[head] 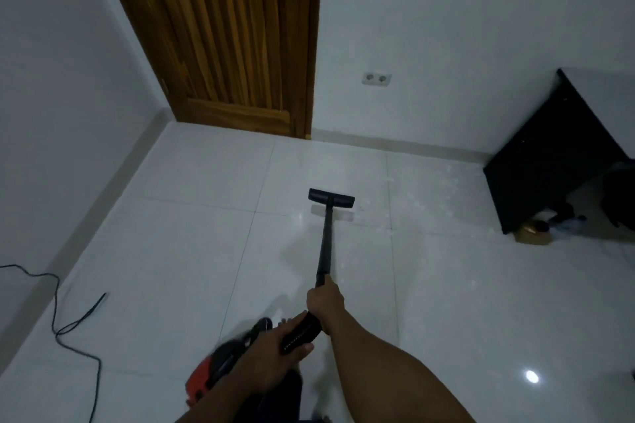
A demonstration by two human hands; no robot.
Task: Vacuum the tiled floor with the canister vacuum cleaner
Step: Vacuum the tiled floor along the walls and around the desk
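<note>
A black vacuum wand (325, 240) runs away from me to a flat black floor head (331, 197) resting on the glossy white tiled floor (192, 251). My right hand (324, 302) grips the wand's lower end. Just behind it, my left hand (275, 350) holds the ribbed black hose handle (301, 331). The red and black canister (213, 367) sits low at my left, partly hidden by my left arm. White specks of debris (433, 196) lie scattered right of the floor head.
A black power cord (58, 326) snakes across the floor at the left. A wooden door (233, 38) stands shut in the far corner. A black desk (549, 154) with a small box (532, 233) and clutter beneath it stands at the right. A wall socket (376, 79) sits low.
</note>
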